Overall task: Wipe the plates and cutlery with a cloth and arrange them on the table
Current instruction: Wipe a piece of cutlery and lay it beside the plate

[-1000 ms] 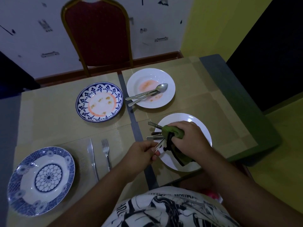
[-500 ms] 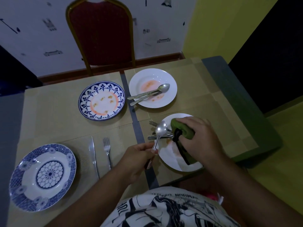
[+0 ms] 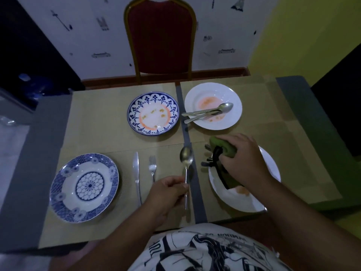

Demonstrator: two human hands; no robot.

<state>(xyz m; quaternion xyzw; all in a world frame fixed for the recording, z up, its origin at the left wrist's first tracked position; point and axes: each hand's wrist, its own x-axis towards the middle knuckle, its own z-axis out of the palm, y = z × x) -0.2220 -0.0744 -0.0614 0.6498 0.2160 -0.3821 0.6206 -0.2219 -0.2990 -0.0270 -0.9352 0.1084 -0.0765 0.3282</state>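
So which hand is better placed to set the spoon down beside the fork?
Left. The left hand holds the spoon by its handle, just right of the fork; the right hand grips the green cloth over the near white plate.

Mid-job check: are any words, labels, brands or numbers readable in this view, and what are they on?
Shirt: small printed lettering near the top of the print, possibly "NORMAL", too blurred and distorted to be sure.
Shirt, left part of the print: larger letters, not readable.
Wall: small dark drawings only, no readable words.
Nothing else in view shows any text.
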